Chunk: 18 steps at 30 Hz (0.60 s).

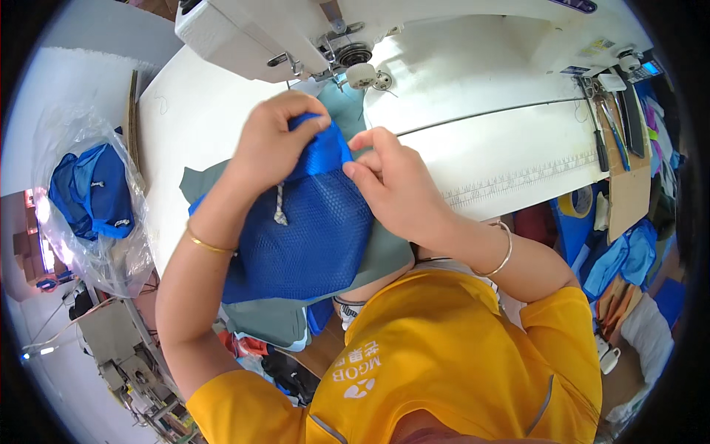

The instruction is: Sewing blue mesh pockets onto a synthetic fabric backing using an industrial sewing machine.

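Note:
A blue mesh piece with a bright blue top band and a hanging cord with a pale patterned end lies over grey-green fabric beneath the sewing machine head. My left hand is closed on the band's upper edge, thumb over it. Fingers of my right hand are bent, with thumb and index gripping the band's right edge. The presser foot area is just behind my left hand, partly hidden.
The white sewing table carries a printed ruler strip. Scissors and slim tools lie at right on cardboard. Blue bags in clear plastic sit at left. Piled fabrics and a yellow tape roll are at lower right.

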{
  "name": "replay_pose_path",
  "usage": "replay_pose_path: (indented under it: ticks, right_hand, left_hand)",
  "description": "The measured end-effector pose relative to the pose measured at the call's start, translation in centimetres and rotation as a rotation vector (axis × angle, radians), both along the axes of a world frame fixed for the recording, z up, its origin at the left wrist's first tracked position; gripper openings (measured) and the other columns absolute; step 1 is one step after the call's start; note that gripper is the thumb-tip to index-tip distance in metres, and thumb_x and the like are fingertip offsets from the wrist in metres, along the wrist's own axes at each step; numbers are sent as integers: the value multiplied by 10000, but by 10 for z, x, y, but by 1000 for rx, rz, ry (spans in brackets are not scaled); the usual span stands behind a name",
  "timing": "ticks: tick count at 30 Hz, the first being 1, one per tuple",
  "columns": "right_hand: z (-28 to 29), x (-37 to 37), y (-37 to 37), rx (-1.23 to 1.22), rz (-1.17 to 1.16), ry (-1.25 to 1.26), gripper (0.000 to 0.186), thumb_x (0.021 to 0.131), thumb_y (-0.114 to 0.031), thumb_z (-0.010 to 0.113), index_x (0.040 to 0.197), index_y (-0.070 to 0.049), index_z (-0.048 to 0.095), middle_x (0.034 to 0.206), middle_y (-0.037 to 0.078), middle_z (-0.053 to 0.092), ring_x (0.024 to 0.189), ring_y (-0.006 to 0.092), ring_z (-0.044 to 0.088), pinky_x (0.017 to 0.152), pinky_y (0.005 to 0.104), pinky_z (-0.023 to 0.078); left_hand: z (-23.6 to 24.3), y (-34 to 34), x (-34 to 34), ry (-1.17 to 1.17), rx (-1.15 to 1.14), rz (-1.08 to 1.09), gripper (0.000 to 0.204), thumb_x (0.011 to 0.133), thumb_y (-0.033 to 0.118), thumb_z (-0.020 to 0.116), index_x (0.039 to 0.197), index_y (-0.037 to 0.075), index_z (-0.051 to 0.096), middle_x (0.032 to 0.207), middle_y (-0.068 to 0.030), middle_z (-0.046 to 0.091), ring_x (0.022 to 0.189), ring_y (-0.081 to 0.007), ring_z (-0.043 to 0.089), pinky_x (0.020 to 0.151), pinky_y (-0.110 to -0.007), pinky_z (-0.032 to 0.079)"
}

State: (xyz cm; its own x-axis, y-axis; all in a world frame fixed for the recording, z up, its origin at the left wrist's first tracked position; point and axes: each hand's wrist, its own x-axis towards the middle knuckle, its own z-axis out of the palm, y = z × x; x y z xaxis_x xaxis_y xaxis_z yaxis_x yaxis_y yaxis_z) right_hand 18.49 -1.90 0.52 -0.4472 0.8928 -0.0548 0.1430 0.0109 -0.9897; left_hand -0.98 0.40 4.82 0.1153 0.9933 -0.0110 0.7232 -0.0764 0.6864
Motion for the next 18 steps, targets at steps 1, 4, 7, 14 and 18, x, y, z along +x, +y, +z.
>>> replay_pose_path:
  ticks: [1, 4, 7, 14, 18]
  right_hand:
    - [-4, 1, -1, 52, 7, 41, 210, 945, -89, 654, 1102, -8, 540, 780, 172, 677, 702, 361, 675, 616, 416, 512]
    - [-10, 8, -14, 208, 16, -84, 201, 958, -90, 624, 1120, -35, 519, 750, 176, 664, 701, 406, 663, 614, 478, 501]
    - [-11, 15, -21, 151, 85, -105, 172, 969, -94, 610, 1116, -61, 526, 749, 183, 652, 677, 416, 650, 609, 494, 498]
    - [-4, 13, -11, 191, 155, -180, 139, 975, -87, 597, 1063, -64, 492, 692, 177, 617, 614, 408, 634, 547, 507, 471]
    - [-7, 12, -10, 204, 114, -164, 149, 977, -110, 609, 1051, -52, 493, 679, 179, 615, 600, 402, 635, 533, 504, 476]
  left_hand:
    - [-10, 1, 0, 99, 8, 10, 93, 870, 88, 711, 915, 8, 726, 940, -81, 712, 920, -230, 649, 845, -333, 513]
    - [-21, -18, 3, 97, 60, -33, 86, 855, 97, 723, 910, 31, 726, 1005, -73, 708, 980, -280, 636, 876, -365, 512]
    - [-23, -27, 3, 71, 99, -14, 86, 855, 97, 726, 925, 46, 731, 1009, -68, 705, 958, -278, 635, 861, -366, 515]
    - [-22, -25, 7, 104, 70, 9, 96, 843, 60, 737, 933, 28, 724, 987, -84, 676, 972, -268, 628, 874, -358, 502]
    - [-26, -21, 6, 120, 188, -40, 79, 835, 64, 718, 907, 35, 699, 941, -96, 650, 917, -311, 607, 826, -392, 498]
